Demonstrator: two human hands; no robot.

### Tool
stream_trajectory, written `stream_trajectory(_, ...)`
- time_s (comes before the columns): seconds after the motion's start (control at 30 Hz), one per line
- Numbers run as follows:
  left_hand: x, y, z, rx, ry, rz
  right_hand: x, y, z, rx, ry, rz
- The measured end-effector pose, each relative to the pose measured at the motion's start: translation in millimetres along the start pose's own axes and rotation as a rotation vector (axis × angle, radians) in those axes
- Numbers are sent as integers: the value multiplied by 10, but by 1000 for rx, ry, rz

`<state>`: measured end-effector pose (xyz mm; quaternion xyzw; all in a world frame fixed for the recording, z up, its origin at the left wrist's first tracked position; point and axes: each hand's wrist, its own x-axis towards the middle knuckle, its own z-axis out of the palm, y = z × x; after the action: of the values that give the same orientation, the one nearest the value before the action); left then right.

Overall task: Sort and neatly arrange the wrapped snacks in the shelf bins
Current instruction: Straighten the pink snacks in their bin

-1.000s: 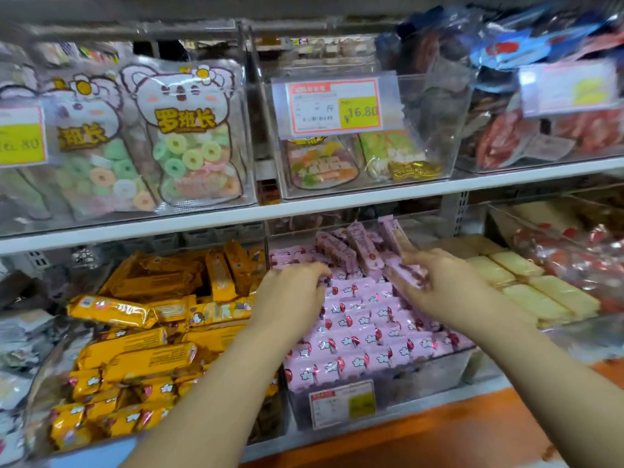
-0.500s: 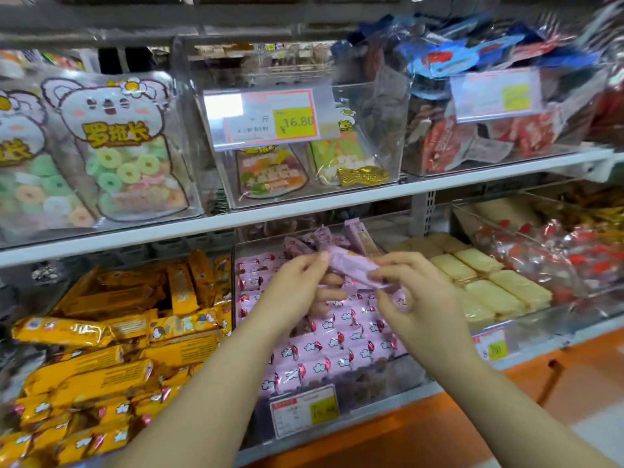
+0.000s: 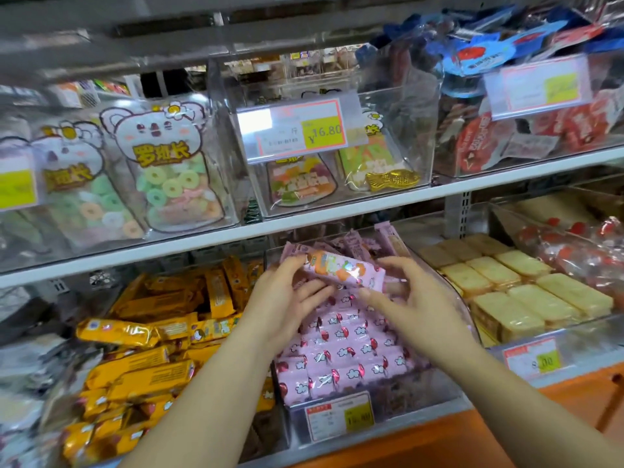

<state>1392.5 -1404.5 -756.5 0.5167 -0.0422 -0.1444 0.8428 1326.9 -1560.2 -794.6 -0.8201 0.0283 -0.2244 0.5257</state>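
A clear bin (image 3: pixel 378 418) on the lower shelf holds several pink wrapped snacks (image 3: pixel 341 346) laid in neat rows at the front, with loose ones piled at the back. Above the rows I hold one pink wrapped snack (image 3: pixel 341 269) with an orange picture, lying sideways. My left hand (image 3: pixel 287 298) grips its left end with thumb and fingers. My right hand (image 3: pixel 405 298) pinches its right end from below, fingers spread above.
A bin of yellow wrapped bars (image 3: pixel 141 352) lies to the left, and pale yellow cake packs (image 3: pixel 520 292) to the right. The upper shelf (image 3: pixel 337 214) carries clear bins of ring candy bags (image 3: pixel 165 173) and a price tag (image 3: pixel 300 131). An orange ledge (image 3: pixel 472 437) runs below.
Both hands lifted a pink snack off the bin and turned it, so its orange printed face now shows. My view has shifted to the right and closer.
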Motion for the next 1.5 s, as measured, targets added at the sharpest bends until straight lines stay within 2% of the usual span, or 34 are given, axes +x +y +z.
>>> stream_trajectory(0.07, 16, 15, -40, 28, -12, 19, 74, -37, 56, 255, -73, 133)
stream_trajectory(0.17, 85, 29, -170, 199, -2, 33, 139, -94, 154, 516, -29, 150)
stream_trajectory(0.2, 101, 42, -212, 349, 7, 65, 163, -115, 164, 551, 0, 143)
stream_trajectory(0.3, 166, 91, -320, 1150, 118, 339, 255, -119, 174, 393, 92, 82)
stream_trajectory(0.37, 179, 90, -334, 1343, 120, 479, 304, -107, 212, 218, 113, 44)
stream_trajectory(0.5, 234, -17, -231, 1408, -45, 552, 376, -122, 347, -12, 92, -87)
stream_trajectory(0.7, 373, -75, -135, 1405, 12, 500, 453, -64, 353, -118, 36, -115)
stream_trajectory(0.83, 447, -39, -137, 1367, 35, 453, 442, 47, 205, -301, 14, -78)
stream_trajectory(0.97, 537, -92, -146, 1570, -17, 357, 403, 141, 144, -390, -47, -69)
stream_trajectory(1.07, 627, -131, -143, 1733, -39, 291, 373, 157, 85, -438, -24, -59)
stream_trajectory(1.17, 728, -131, -187, 1771, -6, 203, 347, 175, -1, -536, 29, -77)
stream_trajectory(1.33, 789, -79, -180, 2183, -4, 219, 320, 183, -135, -732, 105, -120)
stream_trajectory(1.5, 715, -76, -238, 2256, -183, 269, 319, 236, -146, -828, 75, -107)
